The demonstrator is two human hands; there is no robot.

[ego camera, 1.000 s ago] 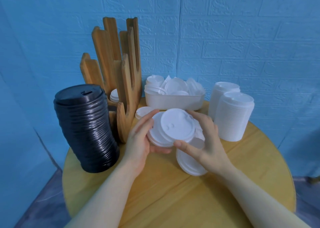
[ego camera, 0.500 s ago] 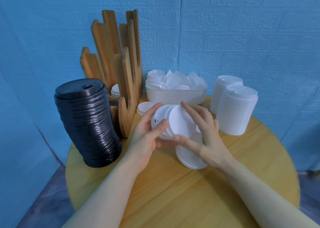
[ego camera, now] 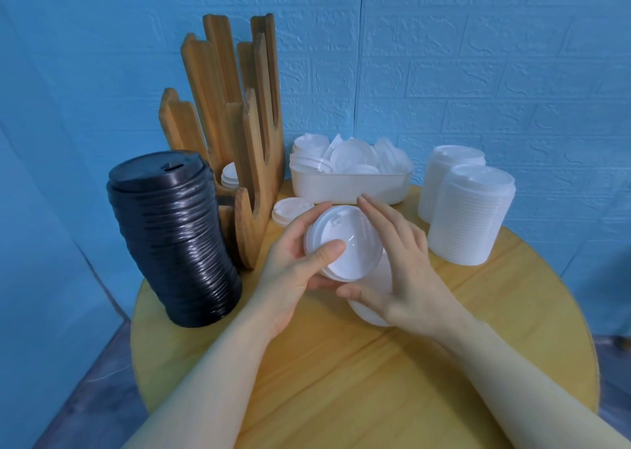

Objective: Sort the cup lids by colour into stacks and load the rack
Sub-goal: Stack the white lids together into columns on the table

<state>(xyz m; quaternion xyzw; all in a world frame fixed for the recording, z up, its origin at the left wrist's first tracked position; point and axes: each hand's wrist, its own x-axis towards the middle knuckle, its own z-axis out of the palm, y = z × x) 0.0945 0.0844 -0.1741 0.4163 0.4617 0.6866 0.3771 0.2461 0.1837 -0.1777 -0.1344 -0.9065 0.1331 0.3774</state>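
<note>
A small stack of white lids [ego camera: 345, 244] is held tilted above the table's middle. My left hand [ego camera: 293, 271] grips it, thumb across the top lid. My right hand [ego camera: 399, 271] steadies its right side with fingers spread along the rim. More white lids [ego camera: 370, 310] lie on the table under my right hand, partly hidden. The wooden rack [ego camera: 246, 148] stands at the back left with a few white lids [ego camera: 229, 175] in a slot. A tall leaning stack of black lids [ego camera: 174, 237] stands left of it.
A white tub [ego camera: 351, 185] of loose white lids sits at the back. Two tall stacks of white lids [ego camera: 469, 213] stand on the right. A short white stack [ego camera: 292, 209] lies beside the rack's foot. The round wooden table [ego camera: 358, 380] ends close in front. A blue wall is behind.
Both hands have tipped the held white lids more upright and drawn them together into one stack. My left thumb now lies across the top lid.
</note>
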